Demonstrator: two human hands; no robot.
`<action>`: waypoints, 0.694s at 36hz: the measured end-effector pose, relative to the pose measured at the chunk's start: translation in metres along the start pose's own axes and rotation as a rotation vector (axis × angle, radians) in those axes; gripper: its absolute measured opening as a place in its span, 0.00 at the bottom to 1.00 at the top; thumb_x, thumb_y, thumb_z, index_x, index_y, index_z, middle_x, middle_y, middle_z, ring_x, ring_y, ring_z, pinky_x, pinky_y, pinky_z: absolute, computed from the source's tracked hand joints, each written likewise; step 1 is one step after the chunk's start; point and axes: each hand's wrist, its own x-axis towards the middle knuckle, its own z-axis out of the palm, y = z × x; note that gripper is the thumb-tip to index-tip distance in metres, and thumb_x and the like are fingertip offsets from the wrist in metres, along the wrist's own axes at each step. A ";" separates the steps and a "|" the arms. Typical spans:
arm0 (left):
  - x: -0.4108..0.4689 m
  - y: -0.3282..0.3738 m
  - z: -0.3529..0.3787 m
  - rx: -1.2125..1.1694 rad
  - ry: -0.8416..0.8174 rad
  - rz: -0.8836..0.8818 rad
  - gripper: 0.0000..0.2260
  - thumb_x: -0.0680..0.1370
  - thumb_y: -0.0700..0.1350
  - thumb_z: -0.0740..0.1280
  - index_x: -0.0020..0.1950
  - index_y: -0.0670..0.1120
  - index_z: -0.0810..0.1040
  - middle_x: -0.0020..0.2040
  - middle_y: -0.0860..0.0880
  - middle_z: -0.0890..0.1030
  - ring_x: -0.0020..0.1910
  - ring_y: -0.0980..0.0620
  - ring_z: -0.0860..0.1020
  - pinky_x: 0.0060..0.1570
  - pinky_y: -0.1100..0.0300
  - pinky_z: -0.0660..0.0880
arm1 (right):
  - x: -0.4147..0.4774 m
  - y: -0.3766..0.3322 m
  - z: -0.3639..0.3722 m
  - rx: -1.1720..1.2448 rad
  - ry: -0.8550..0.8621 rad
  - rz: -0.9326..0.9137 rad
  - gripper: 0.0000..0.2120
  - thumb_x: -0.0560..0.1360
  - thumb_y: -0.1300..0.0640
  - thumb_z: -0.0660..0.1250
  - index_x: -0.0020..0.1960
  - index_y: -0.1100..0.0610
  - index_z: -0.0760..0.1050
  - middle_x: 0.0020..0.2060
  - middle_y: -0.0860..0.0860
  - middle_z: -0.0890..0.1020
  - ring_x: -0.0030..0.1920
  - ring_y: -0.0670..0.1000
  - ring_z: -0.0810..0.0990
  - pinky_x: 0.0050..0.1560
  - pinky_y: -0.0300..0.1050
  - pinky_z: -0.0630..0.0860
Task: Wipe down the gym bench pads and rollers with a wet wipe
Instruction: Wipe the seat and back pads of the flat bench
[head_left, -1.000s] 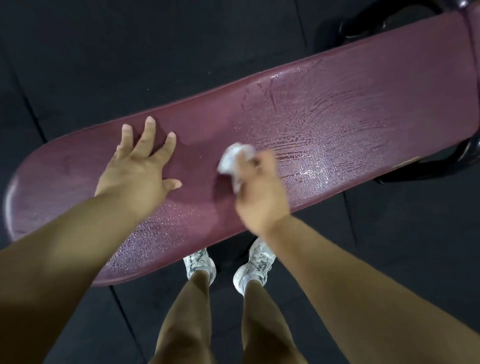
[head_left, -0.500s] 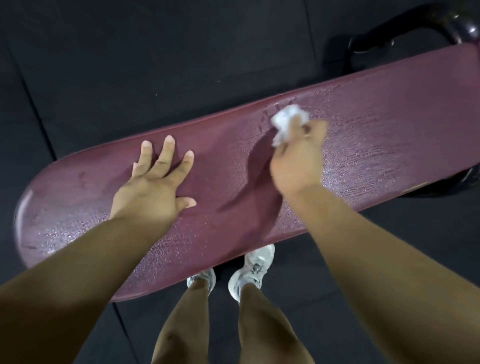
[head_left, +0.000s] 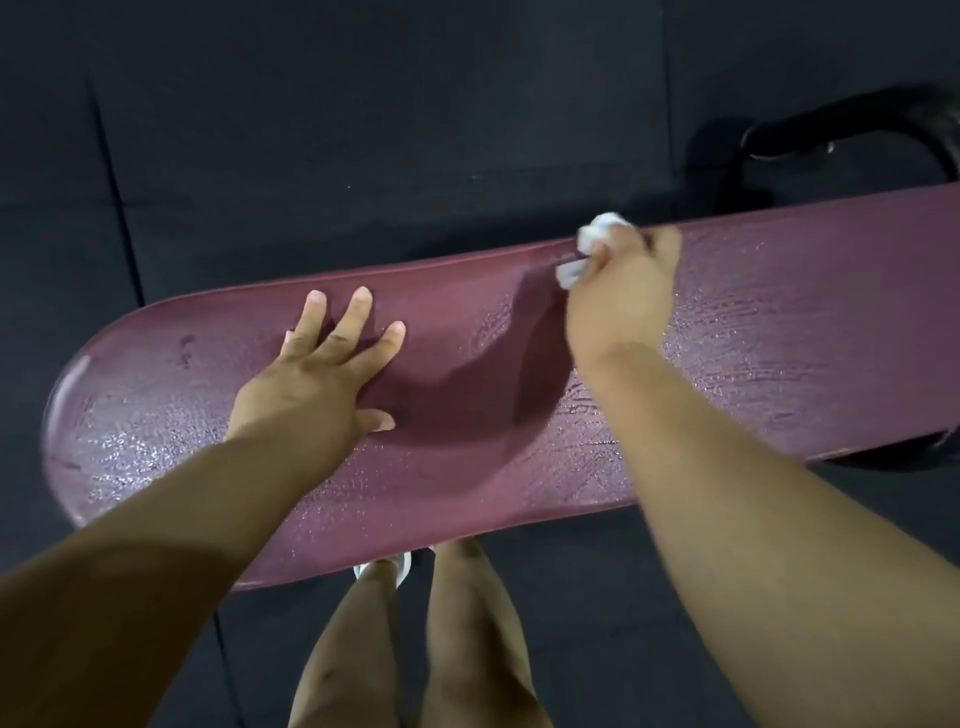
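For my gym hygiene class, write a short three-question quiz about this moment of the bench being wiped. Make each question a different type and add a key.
1. True or false: the left hand lies flat on the maroon bench pad with its fingers spread.
2. Where on the pad is the wet wipe? A) at the far edge B) at the near edge C) on the rounded end
3. Fill in: the crumpled wipe is gripped by the ____ hand.

Key:
1. True.
2. A.
3. Right: the right hand grips it.
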 end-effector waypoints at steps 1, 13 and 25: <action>0.000 0.000 0.000 -0.011 0.003 0.002 0.35 0.76 0.62 0.59 0.73 0.65 0.38 0.72 0.62 0.29 0.74 0.51 0.32 0.69 0.51 0.62 | -0.010 -0.008 0.011 0.014 -0.059 -0.101 0.12 0.77 0.62 0.58 0.56 0.55 0.77 0.52 0.35 0.72 0.34 0.43 0.75 0.44 0.33 0.69; 0.003 0.001 -0.002 -0.052 -0.008 -0.036 0.35 0.75 0.61 0.62 0.73 0.66 0.40 0.67 0.65 0.26 0.73 0.52 0.31 0.66 0.51 0.66 | -0.006 0.002 -0.006 -0.031 -0.359 -0.432 0.12 0.77 0.42 0.58 0.42 0.49 0.64 0.29 0.44 0.81 0.38 0.45 0.78 0.44 0.43 0.70; 0.000 -0.009 0.001 -0.015 0.015 0.052 0.35 0.77 0.60 0.60 0.73 0.65 0.37 0.71 0.62 0.26 0.74 0.51 0.31 0.68 0.53 0.64 | -0.061 -0.048 0.024 -0.005 -0.415 -0.378 0.18 0.76 0.62 0.59 0.65 0.58 0.71 0.53 0.50 0.67 0.46 0.54 0.76 0.56 0.46 0.73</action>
